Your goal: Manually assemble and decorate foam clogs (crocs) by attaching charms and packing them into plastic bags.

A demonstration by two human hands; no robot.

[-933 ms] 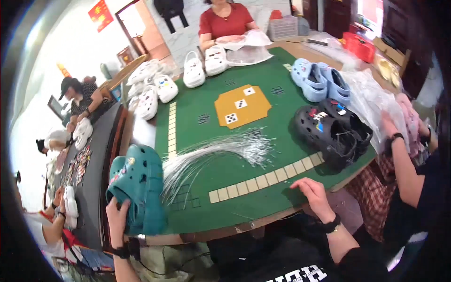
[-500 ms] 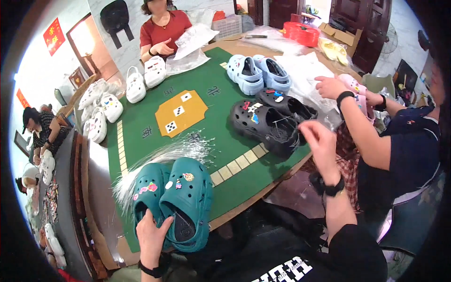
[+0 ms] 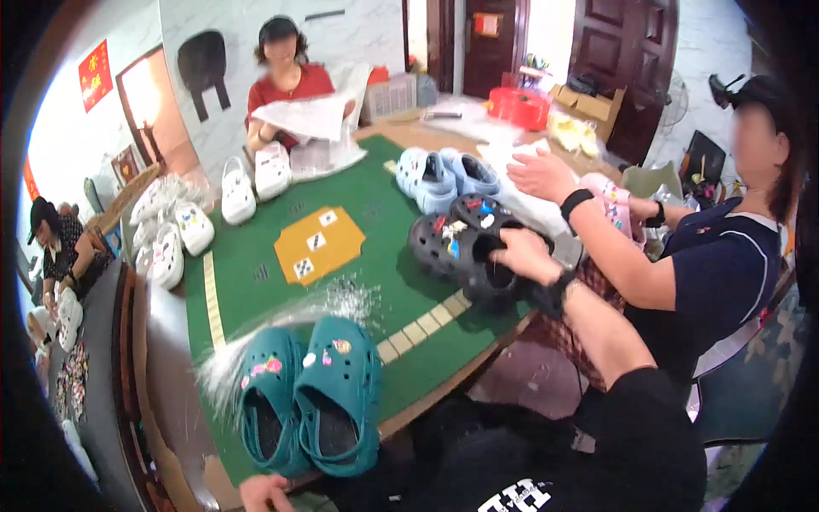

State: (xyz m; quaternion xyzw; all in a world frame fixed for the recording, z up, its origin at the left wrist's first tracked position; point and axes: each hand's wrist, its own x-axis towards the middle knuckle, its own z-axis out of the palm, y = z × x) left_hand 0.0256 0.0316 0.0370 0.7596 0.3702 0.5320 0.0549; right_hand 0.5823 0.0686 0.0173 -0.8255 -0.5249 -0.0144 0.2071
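A pair of teal clogs (image 3: 337, 388) with small charms stands at the table's near left, heels toward me. My left hand (image 3: 266, 493) is low by the near table edge, just below their heels and apart from them; its fingers are partly hidden. My right hand (image 3: 525, 256) reaches across to a pair of black clogs (image 3: 442, 247) on the right side. Its fingers dip into the opening of the nearer black clog and seem closed on its edge. The fingertips are hidden inside. Charms also dot the black clogs' toes.
White plastic ties (image 3: 328, 303) lie fanned behind the teal clogs on the green table (image 3: 392, 311). Light blue clogs (image 3: 426, 179) and white clogs (image 3: 239, 189) stand farther off. At right a co-worker's hand (image 3: 537, 175) is near pink clogs (image 3: 607, 200); another person handles a plastic bag (image 3: 303, 118).
My left hand has let go of the teal clogs and dropped toward the table edge. My right hand has moved left into the black clogs. The person across has raised the plastic bag.
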